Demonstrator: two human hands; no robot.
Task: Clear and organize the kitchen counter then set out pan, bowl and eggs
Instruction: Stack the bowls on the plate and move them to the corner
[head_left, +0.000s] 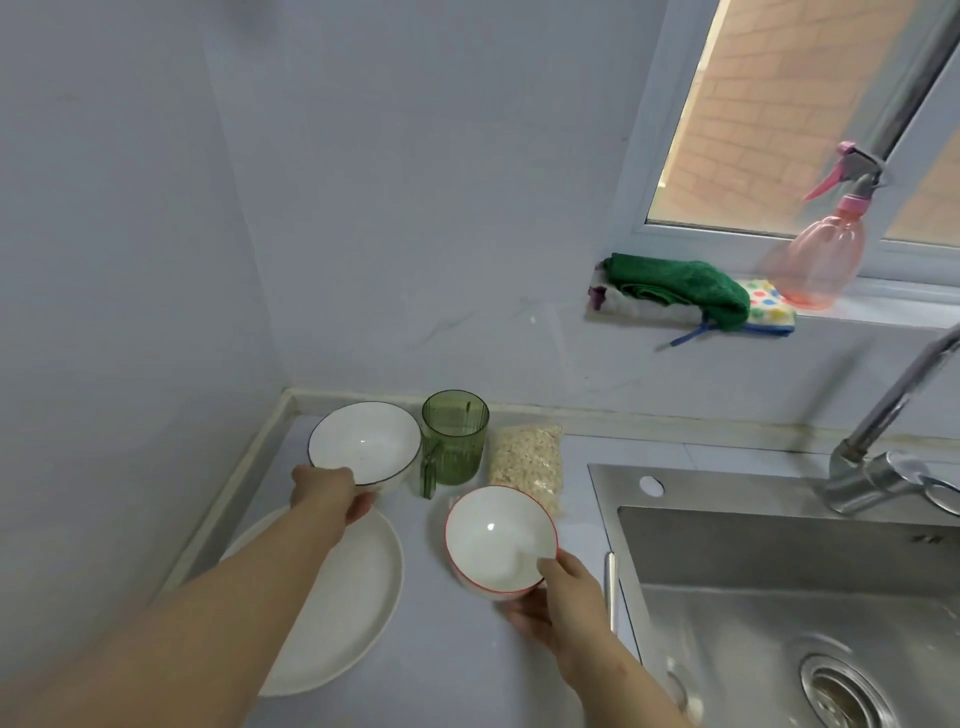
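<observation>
We grip black-rimmed white bowl (363, 447) with left hand (330, 493): fingers (363, 508) curled at its near rim, bowl in far corner of tabletop (441, 649). Right hand (561, 605) holds red-rimmed white bowl (498, 540), thumb over near rim, other fingers beneath. That bowl is tilted; we cannot tell if it is clear of tabletop. Both bowls empty. Beyond our fingers, between the bowls: empty green glass mug (454, 436), clear bag of oats (527, 460). White plate (348, 608) lies under left forearm. Steel sink (753, 545) just right of right hand, faucet (883, 410) over it.

Rear bowl (363, 441) in counter (415, 649) corner; mug (454, 441) right of it, bag (527, 460) right of mug. Plate (353, 597) before rear bowl; front bowl (493, 540) right of plate; sink (779, 571) rightmost.
</observation>
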